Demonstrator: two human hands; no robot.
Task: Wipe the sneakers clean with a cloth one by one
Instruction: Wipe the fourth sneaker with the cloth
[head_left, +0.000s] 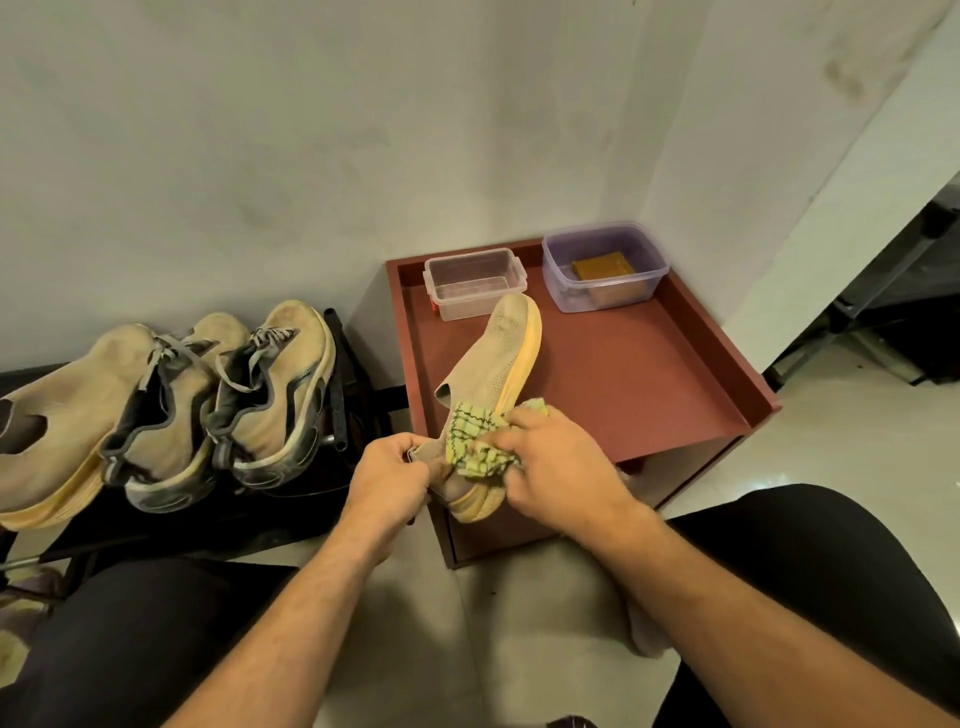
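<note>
A beige slip-on sneaker (493, 364) with a yellow sole is held tilted over the red-brown side table (649, 384), toe pointing away. My left hand (389, 475) grips its heel. My right hand (550, 457) presses a yellow-green checked cloth (478, 441) against the sneaker's side near the heel. On a dark rack (291, 514) at the left rest three more sneakers: a beige slip-on (52, 415) and two laced beige-and-grey ones (176, 410) (280, 395).
At the back of the table stand a clear plastic box (472, 283) and a purple-tinted box (602, 265) with a brown block inside. A wall is right behind. My knees in dark trousers (831, 561) flank the pale floor.
</note>
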